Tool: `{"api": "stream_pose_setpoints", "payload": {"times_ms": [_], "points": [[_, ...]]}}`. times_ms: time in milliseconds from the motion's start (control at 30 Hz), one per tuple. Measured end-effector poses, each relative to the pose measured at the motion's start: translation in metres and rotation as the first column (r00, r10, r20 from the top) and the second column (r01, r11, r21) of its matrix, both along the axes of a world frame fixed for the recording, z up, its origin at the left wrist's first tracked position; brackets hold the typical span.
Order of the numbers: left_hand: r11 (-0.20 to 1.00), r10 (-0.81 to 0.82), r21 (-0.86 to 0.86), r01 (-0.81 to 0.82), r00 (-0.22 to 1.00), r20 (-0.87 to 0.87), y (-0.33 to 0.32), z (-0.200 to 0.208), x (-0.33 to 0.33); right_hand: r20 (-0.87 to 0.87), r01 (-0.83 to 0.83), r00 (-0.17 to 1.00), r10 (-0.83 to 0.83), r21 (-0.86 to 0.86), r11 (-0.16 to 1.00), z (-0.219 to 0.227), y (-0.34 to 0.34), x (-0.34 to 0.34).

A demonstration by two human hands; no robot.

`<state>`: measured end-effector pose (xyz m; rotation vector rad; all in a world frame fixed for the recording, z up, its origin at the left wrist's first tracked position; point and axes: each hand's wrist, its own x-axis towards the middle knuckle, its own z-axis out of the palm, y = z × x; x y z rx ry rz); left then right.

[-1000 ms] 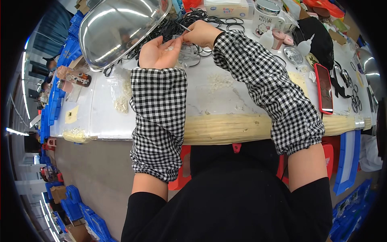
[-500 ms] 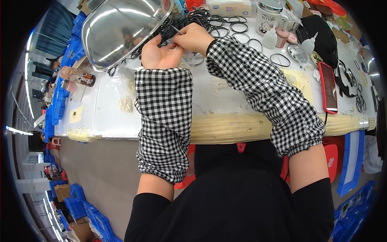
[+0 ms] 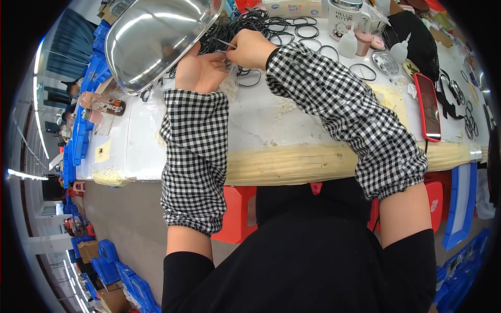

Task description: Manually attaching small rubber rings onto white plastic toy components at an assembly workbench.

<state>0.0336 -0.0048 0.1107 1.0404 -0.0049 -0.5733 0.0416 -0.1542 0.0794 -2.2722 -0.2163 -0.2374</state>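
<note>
My left hand (image 3: 197, 72) is raised at the far side of the table, its palm turned up and its fingers curled towards my right hand. Whatever the left fingers hold is too small to make out. My right hand (image 3: 252, 49) pinches a thin metal tool (image 3: 225, 43) that looks like tweezers, its shaft pointing left above the left fingers. Behind both hands lies a heap of black elastic hair ties (image 3: 253, 23). Just below the right hand, a clear plastic bag (image 3: 229, 87) with pale bits rests by the left wrist.
A shiny silver dome (image 3: 151, 44) overhangs the left hand. Small pale pieces (image 3: 284, 107) are scattered on the white table (image 3: 250, 122). Towards the right stand a lidded mug (image 3: 343, 20), a white squeeze bottle (image 3: 347, 45) and a red-cased phone (image 3: 428, 107). A can (image 3: 108, 104) lies left.
My left hand and sleeve have shifted left, and its fingers have curled; pale bits seen on that hand before are out of sight. The right hand keeps its pinch on the metal tool.
</note>
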Motion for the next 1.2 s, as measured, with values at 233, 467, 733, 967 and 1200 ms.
{"api": "stream_pose_setpoints", "payload": {"times_ms": [233,467,733,967,1200], "points": [[1.0,-0.029,0.003,0.03,0.999,-0.046,0.0,-0.002,-0.007,0.008,0.055,0.999,-0.054,-0.073,0.996,-0.014,-0.02,0.012],[0.999,-0.021,-0.046,0.029,0.987,0.161,-0.014,-0.009,-0.024,0.034,0.091,0.995,-0.089,-0.066,0.994,-0.014,-0.044,0.004],[0.665,-0.505,0.747,0.028,0.753,0.421,0.019,-0.059,-0.075,0.124,-0.022,0.992,0.034,-0.095,0.995,0.002,-0.089,-0.079],[0.616,-0.579,0.734,-0.287,0.467,0.669,-0.033,-0.087,-0.08,0.033,-0.047,0.998,0.044,0.099,0.994,0.017,-0.097,-0.14],[0.675,-0.577,0.702,-0.226,0.431,0.694,-0.064,-0.08,-0.07,0.1,-0.005,0.995,-0.009,0.141,0.99,0.005,-0.099,-0.135]]}}
